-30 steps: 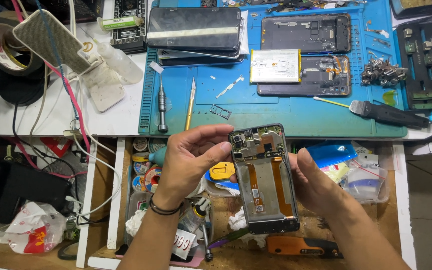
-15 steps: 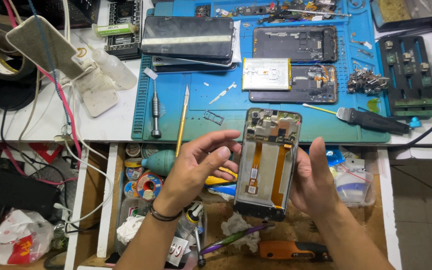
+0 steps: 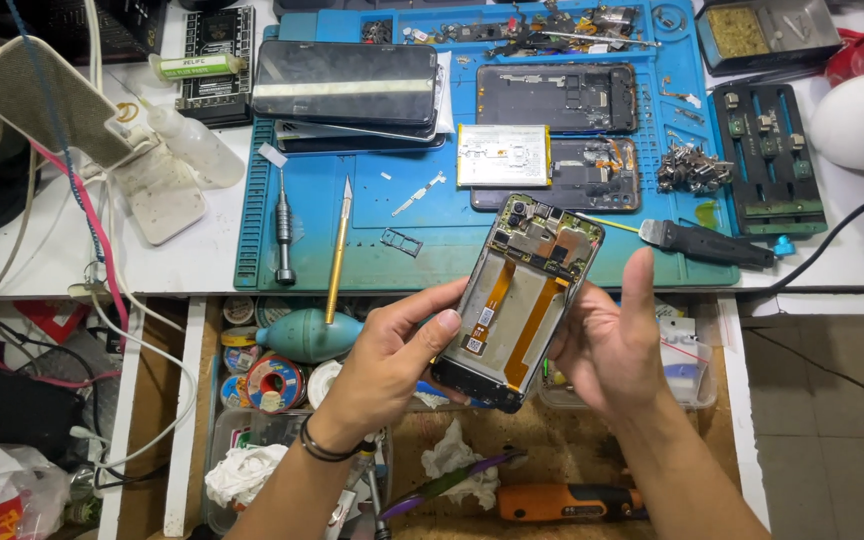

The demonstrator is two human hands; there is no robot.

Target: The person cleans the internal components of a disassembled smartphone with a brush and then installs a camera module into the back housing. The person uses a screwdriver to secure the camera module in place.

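1. Left hand (image 3: 392,355) pinches the opened phone frame (image 3: 518,298) at its lower edge; frame tilted, above the open drawer (image 3: 592,430)
2. Right hand (image 3: 612,345) spread, cradling the frame's right side; blue repair mat (image 3: 402,210) behind

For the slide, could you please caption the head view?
Left hand and right hand hold an opened phone frame, orange flex cables exposed, above a blue repair mat.

Opened phone frame (image 3: 520,300), orange flex cables and circuit board exposed, tilted, above the open drawer.
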